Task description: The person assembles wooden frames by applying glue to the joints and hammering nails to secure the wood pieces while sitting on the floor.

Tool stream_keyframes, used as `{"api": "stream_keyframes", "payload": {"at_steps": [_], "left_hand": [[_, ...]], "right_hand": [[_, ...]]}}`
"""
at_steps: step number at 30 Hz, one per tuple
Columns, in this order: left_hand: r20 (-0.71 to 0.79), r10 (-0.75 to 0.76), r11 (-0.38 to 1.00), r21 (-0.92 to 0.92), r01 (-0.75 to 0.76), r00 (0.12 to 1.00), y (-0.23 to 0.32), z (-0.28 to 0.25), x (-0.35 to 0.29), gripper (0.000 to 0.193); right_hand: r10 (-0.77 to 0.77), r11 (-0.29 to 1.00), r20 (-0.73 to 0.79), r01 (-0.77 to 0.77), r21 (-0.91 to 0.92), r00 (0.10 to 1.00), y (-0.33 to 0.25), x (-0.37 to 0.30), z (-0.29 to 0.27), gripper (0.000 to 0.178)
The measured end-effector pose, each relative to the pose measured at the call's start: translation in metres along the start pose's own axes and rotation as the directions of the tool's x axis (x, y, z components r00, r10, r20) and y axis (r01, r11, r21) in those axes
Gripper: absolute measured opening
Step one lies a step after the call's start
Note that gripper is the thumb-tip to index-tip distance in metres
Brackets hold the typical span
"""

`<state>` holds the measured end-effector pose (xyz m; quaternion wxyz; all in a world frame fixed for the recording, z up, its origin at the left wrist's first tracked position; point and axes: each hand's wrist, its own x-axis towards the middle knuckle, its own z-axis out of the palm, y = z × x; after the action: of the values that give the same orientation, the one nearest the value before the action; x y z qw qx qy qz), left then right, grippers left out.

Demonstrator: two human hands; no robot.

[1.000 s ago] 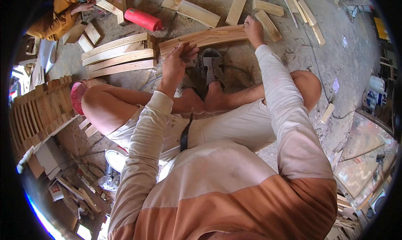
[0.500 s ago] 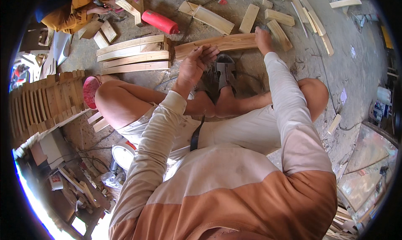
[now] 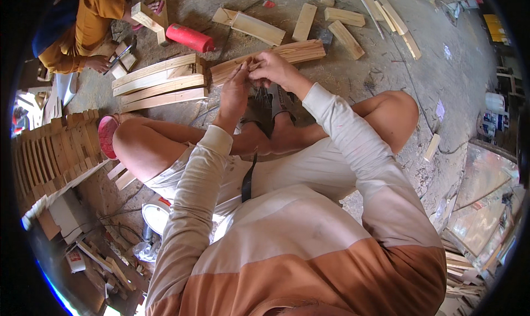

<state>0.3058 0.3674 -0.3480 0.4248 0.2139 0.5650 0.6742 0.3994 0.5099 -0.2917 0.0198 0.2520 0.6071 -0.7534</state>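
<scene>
Just now, the left hand (image 3: 234,95) and right hand (image 3: 276,70) meet above the near side of a long wooden board (image 3: 301,51), their fingers (image 3: 239,74) bent and drawn close together; whether they pinch anything small cannot be told. The board lies on the floor (image 3: 386,76), slightly aslant, beyond the person's feet, its middle partly hidden by the right hand. Left of it lie pale timber lengths (image 3: 160,83) side by side, with a red cylinder (image 3: 189,38) beyond them.
</scene>
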Motion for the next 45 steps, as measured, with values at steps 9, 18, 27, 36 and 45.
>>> {"api": "stream_keyframes", "payload": {"at_steps": [9,18,27,36,45], "left_hand": [[0.077,-0.16,0.978,-0.122,0.168,0.984,0.031,0.028,-0.02,0.055],[0.042,-0.351,0.934,0.087,0.347,0.935,0.025,0.028,-0.018,0.054],[0.056,-0.342,0.936,0.106,0.335,0.938,0.017,0.02,-0.018,0.046],[0.059,-0.329,0.94,0.114,0.321,0.943,0.014,0.019,-0.015,0.042],[0.086,-0.319,0.945,0.105,0.31,0.944,0.017,0.026,-0.013,0.039]], "right_hand": [[-0.057,0.968,-0.023,0.05,-0.247,0.998,0.015,-0.008,-0.014,0.01],[-0.103,0.985,-0.784,-0.048,-0.167,0.612,0.081,-0.01,-0.237,0.009],[-0.102,0.975,-0.839,-0.115,-0.191,0.535,0.113,0.004,-0.224,0.007],[-0.109,0.983,-0.828,-0.063,-0.172,0.551,0.12,0.009,-0.223,0.008],[-0.378,0.738,-0.794,-0.363,-0.569,0.475,0.177,0.015,-0.286,0.013]]}}
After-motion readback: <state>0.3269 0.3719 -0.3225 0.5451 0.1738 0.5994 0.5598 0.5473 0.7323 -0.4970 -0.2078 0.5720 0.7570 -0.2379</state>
